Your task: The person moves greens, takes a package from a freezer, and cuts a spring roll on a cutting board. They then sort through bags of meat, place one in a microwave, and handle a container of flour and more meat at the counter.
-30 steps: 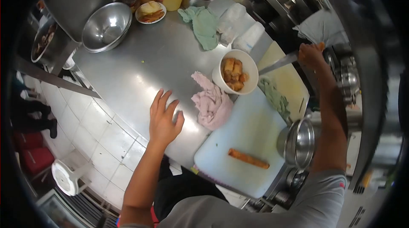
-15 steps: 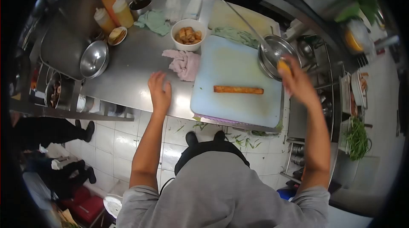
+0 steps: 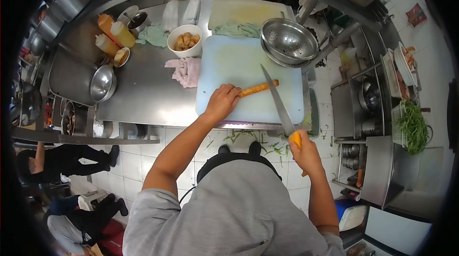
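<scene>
A long golden-brown fried roll lies slantwise on the pale blue cutting board. My left hand is closed on its left end, fingertips bent over it. My right hand, near the board's front right corner, grips the orange-yellow handle of a long kitchen knife. The knife's blade slants up and left, crossing the roll close to its right end in this view. Beyond the roll, a steel colander sits in a metal bowl on the board's far right corner.
Left of the board are a pink cloth and a white bowl of browned pieces. Squeeze bottles and a steel bowl stand farther left. A green cloth lies behind. Other people are at the lower left.
My right hand has brought the knife from the colander down to the board's front right. My left hand has moved from the steel counter onto the roll, which now lies tilted.
</scene>
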Demonstrator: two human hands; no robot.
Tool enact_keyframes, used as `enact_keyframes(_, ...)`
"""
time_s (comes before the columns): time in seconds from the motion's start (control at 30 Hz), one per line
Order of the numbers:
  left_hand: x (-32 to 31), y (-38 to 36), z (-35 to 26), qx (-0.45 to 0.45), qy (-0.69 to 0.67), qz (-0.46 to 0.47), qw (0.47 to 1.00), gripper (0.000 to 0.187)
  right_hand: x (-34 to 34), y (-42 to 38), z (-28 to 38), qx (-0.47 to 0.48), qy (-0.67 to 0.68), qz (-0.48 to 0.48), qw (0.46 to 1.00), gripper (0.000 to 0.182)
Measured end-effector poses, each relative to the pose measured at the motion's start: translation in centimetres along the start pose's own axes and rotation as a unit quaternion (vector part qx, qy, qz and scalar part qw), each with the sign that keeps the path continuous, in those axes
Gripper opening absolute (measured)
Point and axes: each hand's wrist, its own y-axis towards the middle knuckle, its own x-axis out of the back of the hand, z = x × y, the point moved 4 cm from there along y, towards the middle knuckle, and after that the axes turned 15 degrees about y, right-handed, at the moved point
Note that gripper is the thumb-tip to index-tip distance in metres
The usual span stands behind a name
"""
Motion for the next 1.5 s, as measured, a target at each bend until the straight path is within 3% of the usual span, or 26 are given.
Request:
enact_keyframes(0.23, 1.2, 1.0, -0.8, 0.016, 0.015, -0.006, 1.0, 0.03, -1.1, 0.6, -1.7, 0.147, -0.05, -0.006, 0.988, 0.029)
enact_keyframes(0.4, 0.0, 2.1, -1.5, -0.031, 0.001, 0.013, 0.999, 0.026, -1.9, 0.9, -1.3, 0.146, -0.074, 0.005, 0.987, 0.027)
enact_keyframes(0.73, -1.8, 2.7, -1.8, -0.014, -0.032, 0.05, 0.998, 0.023, -2.7, 0.5, -0.6, 0.188, -0.127, 0.001, 0.974, 0.026)
enact_keyframes(1.03, -2.5, 2.8, -1.1, -0.005, -0.062, 0.071, 0.996, 0.02, -3.6, 2.2, 1.8, 0.168, -0.236, 0.03, 0.957, 0.026)
enact_keyframes(1.27, -2.8, 3.0, -0.7, 0.012, -0.077, 0.05, 0.996, 0.02, -7.3, 5.7, 0.4, 0.117, -0.223, 0.034, 0.967, 0.027)
enact_keyframes(1.5, 0.0, 3.5, -0.9, 0.077, -0.015, 0.081, 0.994, 0.031, -5.3, 6.1, 1.8, 0.166, -0.197, -0.007, 0.966, 0.028)
